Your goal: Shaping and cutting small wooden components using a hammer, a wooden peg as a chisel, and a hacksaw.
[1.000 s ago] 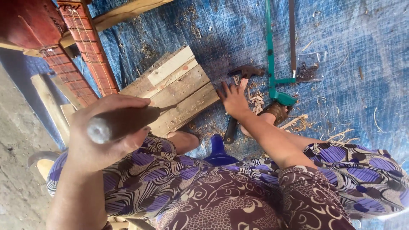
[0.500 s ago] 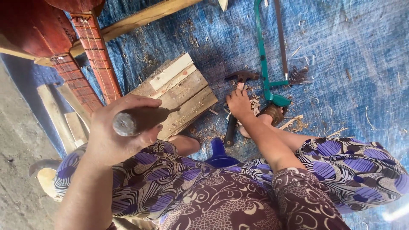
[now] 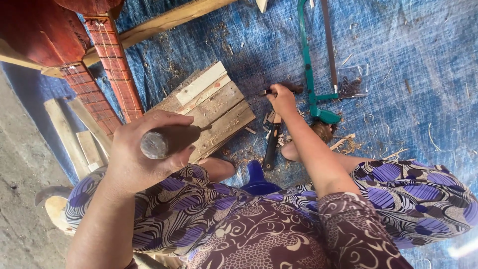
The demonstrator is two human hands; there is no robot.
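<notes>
Blue tarp (image 3: 408, 45) covers the ground under a seated person in a purple patterned garment, seen from the one head view. Left hand (image 3: 142, 157) is raised close to the camera, fingers wrapped tight around a dark wooden handle (image 3: 169, 140) whose round grey butt end faces the lens; the working end points toward the board (image 3: 211, 107) and is too foreshortened to tell what tool it is. That board, made of pale planks joined side by side, lies tilted on the tarp just past the left knee. Right hand (image 3: 281, 98) reaches out well apart from the left, down at the tarp beside the board's right corner, fingers curled on a small dark piece (image 3: 289, 87); whether it is truly gripped or only touched I cannot tell. Just below that hand lies a black-handled tool (image 3: 271, 144) among wood chips (image 3: 348, 144). A green hacksaw (image 3: 311, 74) lies to the right of the hand, with a small clear bag (image 3: 352, 82) of dark bits beside its blade. Upper left, a red stringed instrument (image 3: 112, 65) rests across a timber beam (image 3: 169, 20). A blue plastic piece (image 3: 256, 179) sits between the knees
</notes>
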